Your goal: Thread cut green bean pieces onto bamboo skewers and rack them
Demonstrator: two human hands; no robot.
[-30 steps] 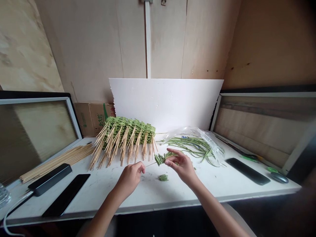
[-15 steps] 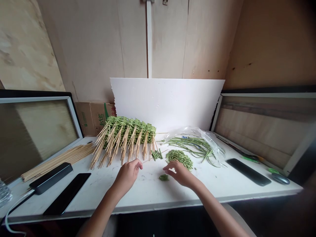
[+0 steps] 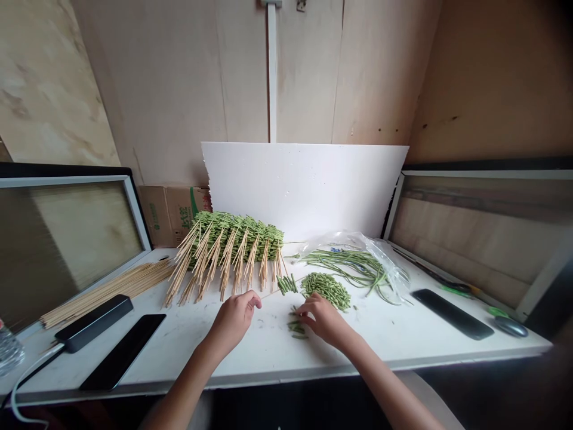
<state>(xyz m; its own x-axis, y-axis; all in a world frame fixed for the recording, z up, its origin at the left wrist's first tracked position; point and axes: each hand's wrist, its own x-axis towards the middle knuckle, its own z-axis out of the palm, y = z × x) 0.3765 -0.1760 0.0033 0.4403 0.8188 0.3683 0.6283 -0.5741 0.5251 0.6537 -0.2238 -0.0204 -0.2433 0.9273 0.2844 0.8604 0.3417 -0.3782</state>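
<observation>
My left hand [image 3: 237, 313] is closed around the near end of a thin bamboo skewer [image 3: 270, 294]. At that skewer's far end sits a row of short green garlic scape pieces [image 3: 287, 284]. My right hand [image 3: 323, 319] is low over the table, thumb and fingers pinched at a cut garlic scape piece [image 3: 294, 310]. Just under its fingertips lies a small group of cut pieces [image 3: 297, 328]. Behind the right hand is a heap of cut garlic scapes [image 3: 329, 289], partly covered by the hand.
Filled skewers [image 3: 242, 236] are stacked at the back left, sticks toward me. Bare skewers [image 3: 107, 292] lie further left, near a black box [image 3: 94, 322] and a phone [image 3: 123, 352]. Long garlic scapes [image 3: 349, 263] rest in a plastic bag; a dark phone [image 3: 452, 313] and mouse [image 3: 511, 326] are right.
My right hand has moved slightly left and down to the small group of cut pieces, which now lie more spread out. My left hand keeps the skewer almost still.
</observation>
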